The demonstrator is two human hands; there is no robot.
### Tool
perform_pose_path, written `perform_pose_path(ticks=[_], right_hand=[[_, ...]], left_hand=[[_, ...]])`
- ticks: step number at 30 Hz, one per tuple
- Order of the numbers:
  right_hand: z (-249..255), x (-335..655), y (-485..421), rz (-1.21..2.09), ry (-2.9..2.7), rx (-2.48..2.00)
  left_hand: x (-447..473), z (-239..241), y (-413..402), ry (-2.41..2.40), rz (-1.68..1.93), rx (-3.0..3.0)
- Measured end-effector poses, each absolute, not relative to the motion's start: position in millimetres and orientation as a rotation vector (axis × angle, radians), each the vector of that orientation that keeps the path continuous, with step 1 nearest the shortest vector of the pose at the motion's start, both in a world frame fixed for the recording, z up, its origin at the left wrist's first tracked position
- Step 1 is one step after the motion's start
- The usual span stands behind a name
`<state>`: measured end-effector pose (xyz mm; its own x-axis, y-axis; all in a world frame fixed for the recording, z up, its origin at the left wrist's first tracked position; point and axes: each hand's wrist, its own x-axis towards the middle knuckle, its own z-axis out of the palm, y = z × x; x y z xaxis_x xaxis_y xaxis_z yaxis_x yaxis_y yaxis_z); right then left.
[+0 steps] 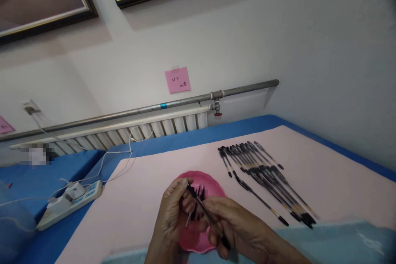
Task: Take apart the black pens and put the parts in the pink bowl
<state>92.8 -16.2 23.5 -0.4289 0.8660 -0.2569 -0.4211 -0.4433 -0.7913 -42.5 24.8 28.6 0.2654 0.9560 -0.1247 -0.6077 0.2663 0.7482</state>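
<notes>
Both hands are on one ballpoint pen (200, 203), which has a clear barrel and black ends and slants over the pink plate. My left hand (170, 206) pinches its upper black end between thumb and fingertips. Around the lower barrel, my right hand (239, 222) is closed, with the pen's dark lower end sticking out below the fingers. Beneath the hands is the scalloped pink plate (213, 182), partly covered by them. Small black pen parts (202, 194) lie in it; their exact kind is hard to make out.
Right of the plate, several pens (272, 185) lie in slanted, overlapping rows on the pink sheet (145, 189). A power strip (89, 189) with plugs and white cables sits at the left. A radiator (167, 127) and pipe (133, 110) run along the wall behind the blue-covered table.
</notes>
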Motion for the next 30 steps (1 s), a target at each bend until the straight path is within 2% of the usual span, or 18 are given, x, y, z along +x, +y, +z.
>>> perform_pose_path(ticks=[7, 12, 19, 26, 30], right_hand=[[23, 93, -17, 1.933, -0.839, -0.841], [25, 92, -18, 2.040, -0.792, -0.809], [24, 91, -17, 1.940, -0.785, -0.874], [34, 110, -12, 1.824, -0.916, -1.030], [36, 110, -13, 1.779, -0.897, -1.028]], left_hand=[[-42, 30, 24, 0.648, 1.186, 0.633], [-42, 29, 24, 0.632, 1.161, 0.651], [-49, 25, 30, 0.665, 1.205, 0.627], [-69, 21, 39, 0.957, 1.317, 0.767], [-65, 22, 37, 1.040, 1.154, 0.871]])
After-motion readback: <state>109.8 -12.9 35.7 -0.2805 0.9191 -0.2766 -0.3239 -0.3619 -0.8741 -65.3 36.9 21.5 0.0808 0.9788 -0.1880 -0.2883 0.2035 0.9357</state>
